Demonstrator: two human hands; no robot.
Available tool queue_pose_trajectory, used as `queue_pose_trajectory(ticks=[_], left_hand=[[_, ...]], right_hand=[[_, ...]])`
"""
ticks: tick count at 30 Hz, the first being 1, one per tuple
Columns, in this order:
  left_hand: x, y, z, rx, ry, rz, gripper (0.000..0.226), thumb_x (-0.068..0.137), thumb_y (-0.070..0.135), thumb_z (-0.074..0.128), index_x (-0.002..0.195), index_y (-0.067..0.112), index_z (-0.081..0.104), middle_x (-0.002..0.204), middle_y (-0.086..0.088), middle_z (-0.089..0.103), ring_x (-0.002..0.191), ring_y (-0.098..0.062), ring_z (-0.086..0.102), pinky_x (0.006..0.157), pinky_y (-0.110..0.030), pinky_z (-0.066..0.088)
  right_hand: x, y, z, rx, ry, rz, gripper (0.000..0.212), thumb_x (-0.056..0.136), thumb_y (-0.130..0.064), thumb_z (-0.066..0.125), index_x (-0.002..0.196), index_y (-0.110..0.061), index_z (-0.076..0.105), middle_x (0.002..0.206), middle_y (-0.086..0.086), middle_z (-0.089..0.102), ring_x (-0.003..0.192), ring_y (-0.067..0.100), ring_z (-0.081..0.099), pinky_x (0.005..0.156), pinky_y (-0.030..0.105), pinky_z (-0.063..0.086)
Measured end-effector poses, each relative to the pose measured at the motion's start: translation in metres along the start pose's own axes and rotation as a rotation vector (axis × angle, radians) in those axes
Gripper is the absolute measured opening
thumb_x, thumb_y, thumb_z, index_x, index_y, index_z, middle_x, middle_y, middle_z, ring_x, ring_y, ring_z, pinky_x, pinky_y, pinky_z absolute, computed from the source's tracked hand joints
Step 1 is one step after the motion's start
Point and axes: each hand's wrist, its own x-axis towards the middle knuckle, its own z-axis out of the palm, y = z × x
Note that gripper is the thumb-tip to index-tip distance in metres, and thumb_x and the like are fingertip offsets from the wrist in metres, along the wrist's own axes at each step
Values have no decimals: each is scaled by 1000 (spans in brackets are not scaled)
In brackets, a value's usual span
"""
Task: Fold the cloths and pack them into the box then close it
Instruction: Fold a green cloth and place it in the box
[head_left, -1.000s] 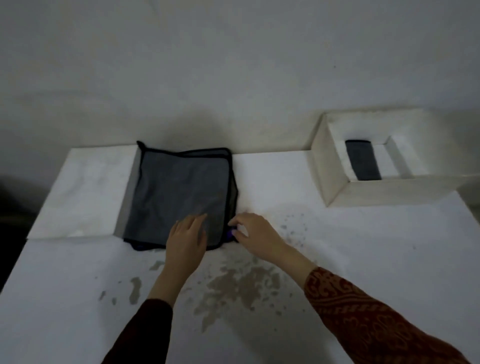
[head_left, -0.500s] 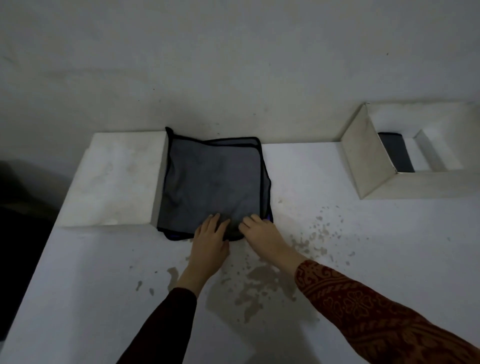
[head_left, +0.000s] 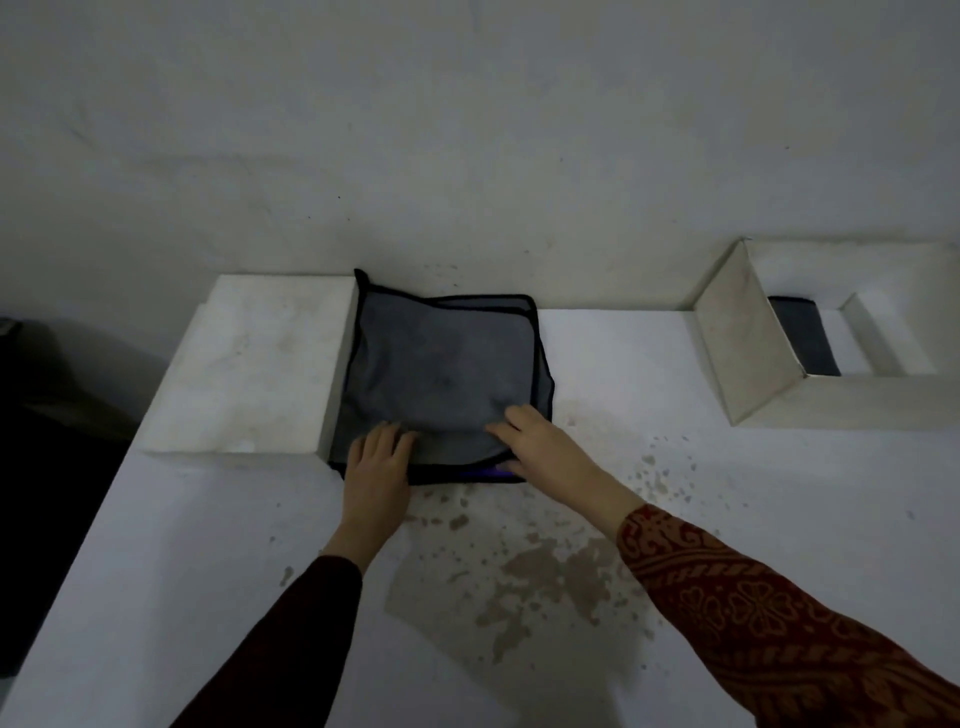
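Note:
A stack of grey cloths (head_left: 441, 374) with black edging lies flat on the white table, against a white slab. My left hand (head_left: 376, 465) grips the near left edge of the top cloth, fingers curled over it. My right hand (head_left: 543, 449) holds the near right edge, fingers on top and thumb hidden under it. The near edge of the top cloth bows up slightly between my hands. A purple cloth edge (head_left: 488, 472) peeks out under the stack. At the far right stands an open white box (head_left: 748, 353) with a folded dark cloth (head_left: 802, 335) inside.
A white slab (head_left: 249, 364) lies left of the stack, touching it. The wall runs right behind the table. The table top (head_left: 727, 519) has brown stains in front of the stack. The table's left edge drops into darkness.
My hands have slid apart along the near edge of the top cloth, left hand leftward and right hand rightward. The edge between them now bows up.

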Motion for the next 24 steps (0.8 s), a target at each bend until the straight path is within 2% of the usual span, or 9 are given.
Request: queue_pose_trajectory(ticks=[2,3,6,8,11,14,17,21,24], left_hand=[[1,-14,-6,41,-6,-27,43,68,0,61,110,5,64,114,-19,66,109,-37,62,90,-52,49],[2,-19,-11,28,5,-37,45,66,-3,63,110,4,64,113,-20,67,108,-37,63,90,-52,49],[3,-17,-37,-126,107,-28,39,68,-8,51,101,3,68,91,-20,71,79,-38,68,66,-40,55],[0,-5,-58,-219,195,15,30,78,-6,51,101,2,68,86,-19,71,70,-37,66,56,-34,52],[-13,20,-83,-292,229,71,25,87,1,55,108,5,67,98,-16,72,83,-35,67,69,-34,53],[-40,49,-96,-398,119,147,27,90,5,54,113,9,66,107,-11,71,95,-28,66,80,-27,49],[-77,77,-99,-427,-44,211,27,93,12,53,116,17,66,111,-3,71,99,-21,66,83,-25,49],[-135,112,-92,-460,-238,224,28,93,17,52,116,27,66,114,7,70,101,-12,65,89,-22,50],[-171,132,-82,-472,-363,230,28,94,18,52,118,25,65,116,5,69,102,-12,64,89,-20,49]], right_hand=[[4,7,-4,-19,108,-18,30,66,8,75,94,2,67,82,15,59,77,26,51,60,29,49],[7,11,-9,14,126,10,27,70,10,70,95,1,67,84,16,58,79,25,47,62,30,47],[8,22,-34,92,188,72,29,75,16,59,100,2,66,95,18,62,86,31,56,75,34,48],[-6,27,-53,90,225,34,33,70,18,62,99,3,67,96,21,67,86,33,64,81,28,43],[-38,37,-80,73,297,38,32,72,12,65,102,4,68,99,22,71,91,37,68,92,27,37],[-92,42,-96,70,297,71,35,74,10,66,108,3,66,107,21,70,102,37,65,100,25,32],[-159,37,-104,117,185,80,35,79,4,64,113,-4,66,114,16,69,108,31,64,101,23,33],[-248,20,-102,186,-4,127,34,85,-3,63,117,-14,65,114,8,70,102,21,67,93,18,44],[-296,5,-97,263,-182,214,29,91,-15,58,119,-20,64,112,-1,70,95,12,67,83,7,42]])
